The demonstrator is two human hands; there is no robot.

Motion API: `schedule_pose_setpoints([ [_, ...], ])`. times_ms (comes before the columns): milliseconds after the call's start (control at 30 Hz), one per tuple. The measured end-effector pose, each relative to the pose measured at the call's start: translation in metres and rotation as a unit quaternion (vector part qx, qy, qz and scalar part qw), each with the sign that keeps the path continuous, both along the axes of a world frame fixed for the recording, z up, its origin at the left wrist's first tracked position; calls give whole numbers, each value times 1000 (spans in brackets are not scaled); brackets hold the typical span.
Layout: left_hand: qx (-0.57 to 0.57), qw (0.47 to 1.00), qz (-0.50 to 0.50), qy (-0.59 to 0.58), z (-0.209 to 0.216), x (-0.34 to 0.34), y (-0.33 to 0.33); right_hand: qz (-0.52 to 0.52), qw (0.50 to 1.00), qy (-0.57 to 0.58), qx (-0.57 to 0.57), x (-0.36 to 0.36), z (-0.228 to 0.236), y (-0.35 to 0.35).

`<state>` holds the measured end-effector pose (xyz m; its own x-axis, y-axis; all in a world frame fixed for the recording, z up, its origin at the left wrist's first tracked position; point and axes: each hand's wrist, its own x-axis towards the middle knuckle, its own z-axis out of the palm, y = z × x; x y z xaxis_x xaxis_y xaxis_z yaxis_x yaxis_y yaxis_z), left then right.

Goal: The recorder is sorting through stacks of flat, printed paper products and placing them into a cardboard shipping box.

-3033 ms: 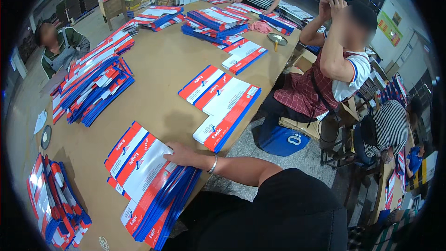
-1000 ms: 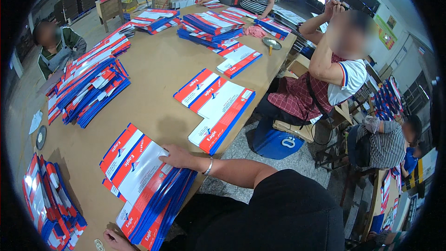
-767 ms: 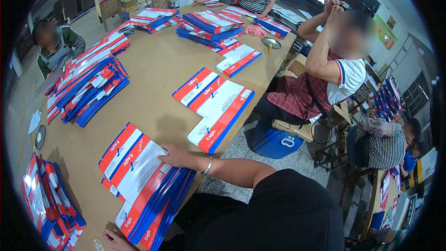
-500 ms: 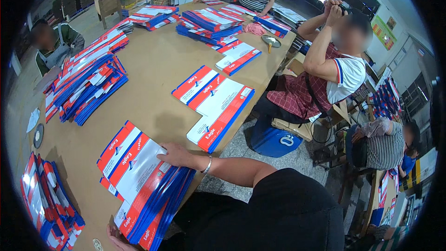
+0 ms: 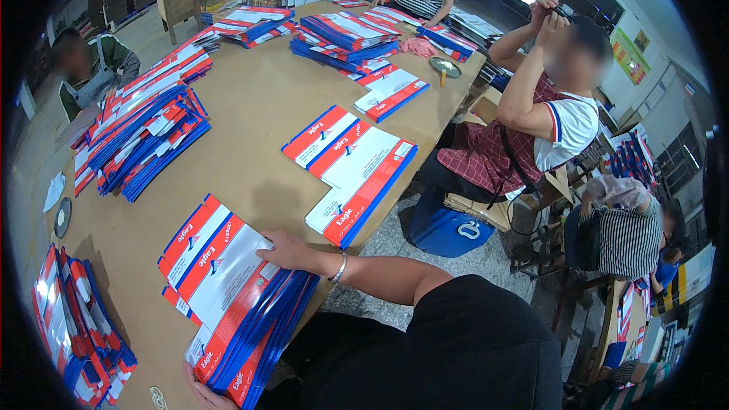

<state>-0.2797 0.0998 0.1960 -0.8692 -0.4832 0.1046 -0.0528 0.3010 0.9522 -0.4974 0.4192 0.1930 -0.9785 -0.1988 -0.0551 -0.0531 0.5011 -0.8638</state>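
Flat printed carton blanks in red, white and blue lie in a fanned stack (image 5: 228,269) at the near edge of the table, right in front of me. My right hand (image 5: 287,250) grips the stack's right edge, fingers over the top sheet; a bracelet circles the wrist. At the near left corner, my left hand (image 5: 205,393) holds the edge of the same stack, its fingers partly cut off by the picture's rim. Beyond my right hand lies a neater pile of blanks (image 5: 353,175).
A heap of blanks (image 5: 80,326) stands at the near left, a long leaning row (image 5: 144,137) behind it. Several more piles (image 5: 345,34) lie farther back. A round dish (image 5: 445,68) sits by the right edge. A co-worker (image 5: 543,106) sits beside a blue bin (image 5: 448,228).
My left hand has shifted slightly up along the stack's corner; my right hand stays put. The co-worker at the far end has drawn an outstretched arm back from a pile.
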Motion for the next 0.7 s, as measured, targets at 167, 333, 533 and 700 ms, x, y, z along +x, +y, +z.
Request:
schedule_pose_setpoints([
  [167, 31, 999, 10, 8, -7, -4, 3, -4, 1000, 5, -15, -2, -6, 2],
  [333, 37, 999, 21, -18, 12, -3, 11, 2, 1000, -11, 24, 1, 3, 0],
  [533, -32, 999, 24, 20, 15, -2, 12, -11, 1000, -9, 10, -1, -11, -1],
  [700, -26, 999, 30, 22, 10, -2, 10, -6, 1000, 11, -1, 0, -6, 0],
])
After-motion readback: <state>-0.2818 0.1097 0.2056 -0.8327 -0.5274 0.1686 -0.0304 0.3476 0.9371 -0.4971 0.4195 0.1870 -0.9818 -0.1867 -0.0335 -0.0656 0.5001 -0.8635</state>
